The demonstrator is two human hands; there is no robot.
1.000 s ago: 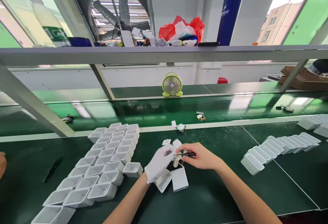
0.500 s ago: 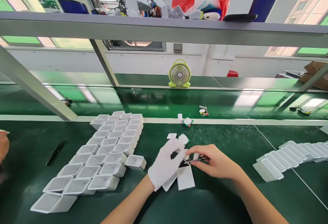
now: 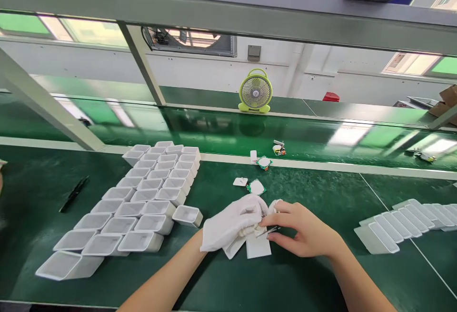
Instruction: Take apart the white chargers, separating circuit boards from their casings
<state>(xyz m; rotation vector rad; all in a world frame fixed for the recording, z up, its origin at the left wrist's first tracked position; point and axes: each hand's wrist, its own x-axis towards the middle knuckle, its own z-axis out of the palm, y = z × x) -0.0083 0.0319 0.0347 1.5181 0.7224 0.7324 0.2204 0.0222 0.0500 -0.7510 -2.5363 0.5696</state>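
My left hand (image 3: 237, 219), in a white glove, is curled with its fingertips turned in against my right hand. What lies in its fingers is hidden. My bare right hand (image 3: 303, 229) holds thin metal tweezers (image 3: 273, 230) between thumb and fingers, and its fingertips touch the glove. Beneath both hands, two white box-like pieces rest on the green table; the right one (image 3: 259, 248) shows more than the left one (image 3: 233, 248), which the glove partly covers. Just beyond my hands lie a green circuit board with a white top (image 3: 256, 187) and a small white plate (image 3: 240, 181).
Rows of white open boxes (image 3: 143, 184) fill the left side, with one box (image 3: 187, 215) apart. Black tweezers (image 3: 74, 193) lie farther left. Overlapping white pieces (image 3: 385, 229) stand at right. A second board (image 3: 264, 162) lies at the ledge. A shelf (image 3: 228, 10) crosses above.
The view has tilted down. My left hand has rolled over, its finger loop no longer showing, and my right hand has closed in against the glove. Less of the tweezers shows.
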